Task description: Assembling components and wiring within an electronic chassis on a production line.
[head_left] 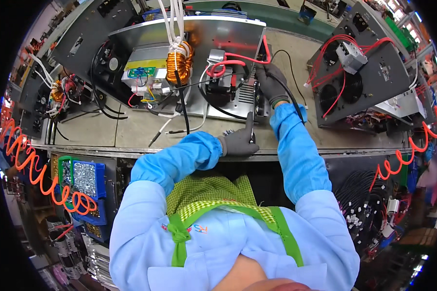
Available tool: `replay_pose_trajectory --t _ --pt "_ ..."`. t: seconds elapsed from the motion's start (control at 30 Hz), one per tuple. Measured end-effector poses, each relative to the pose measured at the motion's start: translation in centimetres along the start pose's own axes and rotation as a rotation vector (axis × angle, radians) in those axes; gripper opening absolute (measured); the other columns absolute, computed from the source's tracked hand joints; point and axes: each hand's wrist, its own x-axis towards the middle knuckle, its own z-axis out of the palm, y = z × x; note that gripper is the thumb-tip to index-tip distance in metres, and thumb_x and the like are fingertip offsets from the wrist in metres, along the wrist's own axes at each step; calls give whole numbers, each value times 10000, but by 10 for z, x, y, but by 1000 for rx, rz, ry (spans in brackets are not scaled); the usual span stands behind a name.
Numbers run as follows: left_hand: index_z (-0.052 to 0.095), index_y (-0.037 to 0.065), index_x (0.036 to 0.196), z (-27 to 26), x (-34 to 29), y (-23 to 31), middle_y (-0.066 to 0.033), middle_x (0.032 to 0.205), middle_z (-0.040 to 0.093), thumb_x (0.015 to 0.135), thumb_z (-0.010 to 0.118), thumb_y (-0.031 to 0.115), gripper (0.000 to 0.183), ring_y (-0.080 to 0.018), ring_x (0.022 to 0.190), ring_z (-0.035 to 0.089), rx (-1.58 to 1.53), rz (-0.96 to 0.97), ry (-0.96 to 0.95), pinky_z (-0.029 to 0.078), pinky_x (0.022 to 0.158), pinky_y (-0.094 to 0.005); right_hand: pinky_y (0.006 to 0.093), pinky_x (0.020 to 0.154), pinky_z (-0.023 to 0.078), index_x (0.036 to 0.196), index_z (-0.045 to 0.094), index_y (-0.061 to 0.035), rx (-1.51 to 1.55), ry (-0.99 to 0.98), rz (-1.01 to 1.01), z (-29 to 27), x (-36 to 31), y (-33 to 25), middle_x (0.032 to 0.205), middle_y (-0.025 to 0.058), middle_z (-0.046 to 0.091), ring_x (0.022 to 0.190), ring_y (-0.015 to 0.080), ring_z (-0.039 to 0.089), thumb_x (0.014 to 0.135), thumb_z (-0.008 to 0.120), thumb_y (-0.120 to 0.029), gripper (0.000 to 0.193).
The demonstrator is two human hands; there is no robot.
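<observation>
My left hand (240,141), in a grey glove, is at the bench's front edge. Its index finger stretches up to the near corner of an open metal chassis (232,110); the other fingers curl around small silvery pieces that look like screws. My right hand (273,83), also gloved, is pressed to the outer side of the chassis's narrow black end panel (255,97), fingertips partly hidden. A black cable (292,92) loops past that wrist. Inside the chassis are a copper-wound coil (180,63), a black block with red leads (221,87) and a green circuit board (141,73).
A second grey housing (369,72) with fans and red wires stands right on the bench (296,131). Another unit (58,92) is at left. Loose cable ends (155,138) lie before the chassis. Screw bins (88,179) are lower left; orange coiled hoses (39,172) hang at both sides.
</observation>
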Motion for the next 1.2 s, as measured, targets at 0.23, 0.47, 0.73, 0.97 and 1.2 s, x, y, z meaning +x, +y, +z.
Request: replay_pose_trajectory --t 0.23,0.47,0.73,0.97,1.2 --pt "101 -13 1393 -86 37 79 -42 681 545 789 662 302 883 -117 532 515 -813 -183 -258 428 494 -280 463 729 468 957 646 -100 50 27 18 5 1 14 887 168 642 872 368 604 909 485 -441 380" --pt "-165 -48 1413 -35 5 63 -72 691 559 796 656 242 1067 -148 556 541 -284 -71 -88 449 518 -272 461 744 478 1021 645 -105 37 70 -30 6 2 15 924 175 644 894 382 599 907 486 -445 392" --pt "218 25 1298 -5 0 24 -48 707 567 797 646 290 710 -98 513 507 -129 72 45 396 463 -245 469 698 466 963 642 -87 94 67 -47 9 6 16 859 182 638 831 391 602 896 513 -429 371" --pt "-54 5 1412 -69 30 81 -77 695 550 778 634 285 977 -141 503 521 -632 -106 -165 421 444 -266 475 687 464 932 645 -74 128 85 -18 4 4 17 842 185 635 813 396 600 905 489 -439 397" --pt "-60 -15 1412 -24 5 52 -61 675 528 795 633 272 972 -138 508 497 -285 63 28 428 491 -282 468 690 463 935 646 -73 99 36 11 7 4 18 853 189 635 818 390 602 908 490 -423 384"
